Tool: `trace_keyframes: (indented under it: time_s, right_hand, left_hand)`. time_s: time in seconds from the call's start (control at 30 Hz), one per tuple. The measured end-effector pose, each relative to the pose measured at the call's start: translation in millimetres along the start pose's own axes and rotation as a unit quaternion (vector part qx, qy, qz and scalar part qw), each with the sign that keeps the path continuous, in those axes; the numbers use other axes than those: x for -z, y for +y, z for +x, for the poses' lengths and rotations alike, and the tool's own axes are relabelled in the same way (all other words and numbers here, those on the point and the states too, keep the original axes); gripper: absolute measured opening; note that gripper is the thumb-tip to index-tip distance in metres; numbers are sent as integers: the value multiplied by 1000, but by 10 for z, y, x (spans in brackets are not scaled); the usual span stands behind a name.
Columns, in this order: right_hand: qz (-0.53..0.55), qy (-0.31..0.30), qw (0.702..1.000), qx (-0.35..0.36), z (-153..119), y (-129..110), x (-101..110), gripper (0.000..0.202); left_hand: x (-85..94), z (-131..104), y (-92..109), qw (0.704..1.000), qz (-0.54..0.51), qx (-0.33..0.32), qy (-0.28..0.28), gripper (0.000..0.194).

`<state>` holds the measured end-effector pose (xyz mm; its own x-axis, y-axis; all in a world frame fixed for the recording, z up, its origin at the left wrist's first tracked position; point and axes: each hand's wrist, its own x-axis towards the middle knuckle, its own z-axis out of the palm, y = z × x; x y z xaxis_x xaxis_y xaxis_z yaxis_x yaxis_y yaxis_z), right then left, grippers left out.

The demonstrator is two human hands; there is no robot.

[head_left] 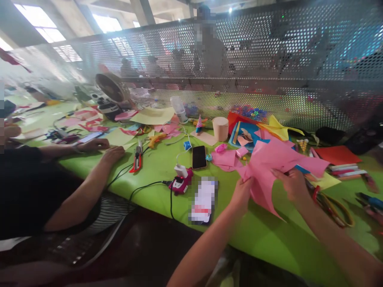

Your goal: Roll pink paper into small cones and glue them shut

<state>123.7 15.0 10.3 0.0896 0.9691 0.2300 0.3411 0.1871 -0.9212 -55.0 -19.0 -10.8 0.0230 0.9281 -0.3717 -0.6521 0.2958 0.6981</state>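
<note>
A cut pink sheet (266,159) with irregular pointed edges, felt or paper, is held up over the green table (233,235). My left hand (241,193) is closed on its lower left part. At its lower right edge, my right hand (293,184) pinches the sheet between thumb and fingers. More pink pieces (224,159) lie flat on the table just left of it. Scissors (335,209) with yellowish and red handles rest beside my right forearm. Part of a blue sheet (233,137) shows behind the pink one.
A lit phone (204,199), a dark phone (199,156) and a magenta power strip (181,182) with cables lie left of my hands. Red-handled pliers (137,157) are farther left, near a co-worker's hands (113,154). A paper-coloured cup (220,128) stands before the perforated metal screen (179,59).
</note>
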Motion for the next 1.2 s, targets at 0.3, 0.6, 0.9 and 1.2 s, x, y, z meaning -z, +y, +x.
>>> trace_keyframes:
  time_s: [0.3, 0.6, 0.9, 1.2]
  right_hand:
    - [-337, -96, 890, 291, -227, -192, -90, 66]
    - [-2, -124, 989, 78, -117, -136, 0, 48]
    - [194, -148, 968, -65, -92, -85, -137, 51]
    - [121, -46, 991, 21, -152, -165, -53, 22]
  left_hand:
    - [-53, -89, 218, 994, -70, 54, -64, 62]
    - [66, -6, 221, 999, 37, -19, 8, 37]
    - [-26, -102, 183, 989, 119, -68, -46, 42]
    - [1, -118, 307, 992, -44, 20, -116, 39]
